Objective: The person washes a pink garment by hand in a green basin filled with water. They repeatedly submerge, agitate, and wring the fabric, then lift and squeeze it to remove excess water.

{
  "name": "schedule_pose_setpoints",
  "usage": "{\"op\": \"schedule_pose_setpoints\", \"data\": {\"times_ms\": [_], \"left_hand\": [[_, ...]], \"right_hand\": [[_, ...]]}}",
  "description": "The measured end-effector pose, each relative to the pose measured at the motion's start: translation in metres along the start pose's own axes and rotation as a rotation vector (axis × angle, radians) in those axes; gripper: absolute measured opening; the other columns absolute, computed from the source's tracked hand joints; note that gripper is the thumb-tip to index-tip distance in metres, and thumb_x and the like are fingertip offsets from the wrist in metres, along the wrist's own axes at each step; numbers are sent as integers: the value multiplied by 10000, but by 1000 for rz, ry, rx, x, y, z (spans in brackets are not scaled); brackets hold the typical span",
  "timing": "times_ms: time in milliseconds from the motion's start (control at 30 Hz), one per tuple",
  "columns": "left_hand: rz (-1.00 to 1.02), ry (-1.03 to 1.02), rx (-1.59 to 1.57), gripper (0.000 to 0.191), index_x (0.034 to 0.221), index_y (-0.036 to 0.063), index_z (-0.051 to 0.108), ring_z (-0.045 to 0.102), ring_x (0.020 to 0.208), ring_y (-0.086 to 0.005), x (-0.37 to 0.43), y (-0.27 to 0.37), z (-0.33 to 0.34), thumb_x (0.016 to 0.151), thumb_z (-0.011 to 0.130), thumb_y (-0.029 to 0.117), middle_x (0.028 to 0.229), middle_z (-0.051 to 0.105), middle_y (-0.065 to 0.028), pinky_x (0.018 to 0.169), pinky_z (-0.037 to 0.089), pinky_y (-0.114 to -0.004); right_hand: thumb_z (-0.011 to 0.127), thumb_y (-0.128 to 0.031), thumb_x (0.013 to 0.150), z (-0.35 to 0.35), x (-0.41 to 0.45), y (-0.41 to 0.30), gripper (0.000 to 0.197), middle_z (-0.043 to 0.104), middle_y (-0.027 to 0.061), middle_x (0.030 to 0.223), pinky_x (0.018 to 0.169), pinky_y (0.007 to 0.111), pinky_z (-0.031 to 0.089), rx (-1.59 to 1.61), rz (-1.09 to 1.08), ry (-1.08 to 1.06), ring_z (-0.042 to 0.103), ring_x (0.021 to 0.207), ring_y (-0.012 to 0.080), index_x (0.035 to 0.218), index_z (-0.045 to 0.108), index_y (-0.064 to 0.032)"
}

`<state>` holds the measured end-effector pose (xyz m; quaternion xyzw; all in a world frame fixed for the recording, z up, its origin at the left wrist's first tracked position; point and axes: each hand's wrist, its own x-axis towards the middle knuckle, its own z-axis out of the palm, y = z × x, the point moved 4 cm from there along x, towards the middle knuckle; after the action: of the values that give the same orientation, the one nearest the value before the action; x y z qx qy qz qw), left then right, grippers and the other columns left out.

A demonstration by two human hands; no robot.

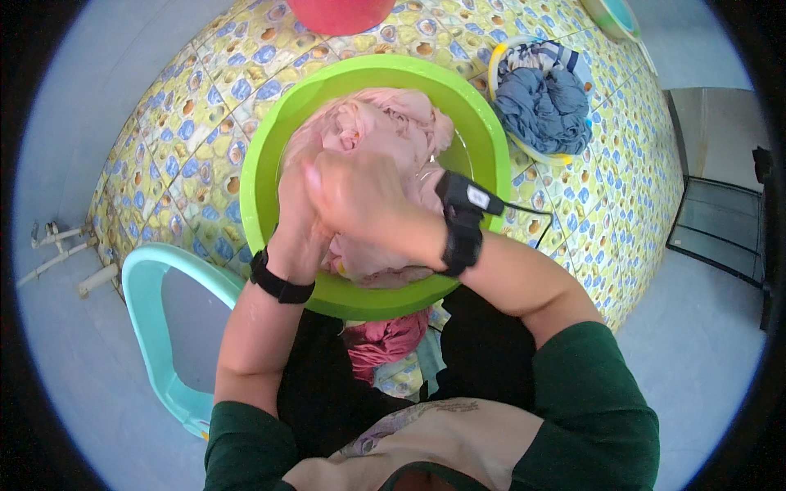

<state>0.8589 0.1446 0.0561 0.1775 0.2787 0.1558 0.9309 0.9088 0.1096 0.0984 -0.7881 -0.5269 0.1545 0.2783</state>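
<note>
Wet pale pink cloth (393,116) lies bunched in a large lime-green basin (264,141), with a little liquid glinting along the inner right side. Above the cloth, near the basin's middle, my two hands are pressed together and blurred. My right hand (362,187) has its fingers curled and overlaps my left hand (298,208). Cloth shows just beyond and below the hands, but whether any is caught between them cannot be seen. A black strap (279,282) is around my left wrist. My right wrist carries a black strapped device (463,221) with a cable.
To the right, a yellow-rimmed basin (497,58) holds blue-grey cloth (543,107) and striped fabric. A red tub (344,15) stands beyond the green basin. Left of me leans a turquoise basin (144,307), near wall pipes (67,239). Dark pink cloth (390,340) lies between my legs on patterned tiles.
</note>
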Motion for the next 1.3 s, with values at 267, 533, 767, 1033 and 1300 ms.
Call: {"op": "schedule_pose_setpoints", "data": {"times_ms": [267,533,767,1033,1300], "left_hand": [[162,157,276,326,1187,9,472,561,1020,-201,4,21,-34,955,403,228,1111,570,-115,879,466,-353],[685,139,1899,492,1153,5,443,533,968,-307,3,-48,-75,730,654,138,1098,505,-170,766,462,-399],[292,185,2256,386,1016,3,484,531,936,-338,41,-106,-146,749,621,245,1038,503,-164,698,452,-477],[-53,71,1818,340,1086,9,522,580,952,-317,81,-105,-165,833,526,236,968,603,-207,793,459,-388],[-235,307,271,459,1155,35,502,586,969,-213,56,-77,-133,875,529,397,1044,596,-121,811,487,-360]], "right_hand": [[554,-342,880,20,14,123,341,632,74,877,672,310,464,980,542,-47,579,770,130,990,598,-22],[620,-207,774,57,-49,119,404,525,116,1057,764,390,462,12,-139,-53,538,918,296,1167,546,-152],[561,-199,719,141,-62,155,217,520,57,981,667,428,463,-455,-170,-133,531,880,271,921,617,-142],[532,-224,775,194,-34,198,234,596,152,1043,744,420,486,-112,312,-307,594,915,324,912,641,-68],[549,-247,799,153,-9,171,328,605,226,984,765,418,465,493,664,-410,598,885,351,966,604,29]]}}
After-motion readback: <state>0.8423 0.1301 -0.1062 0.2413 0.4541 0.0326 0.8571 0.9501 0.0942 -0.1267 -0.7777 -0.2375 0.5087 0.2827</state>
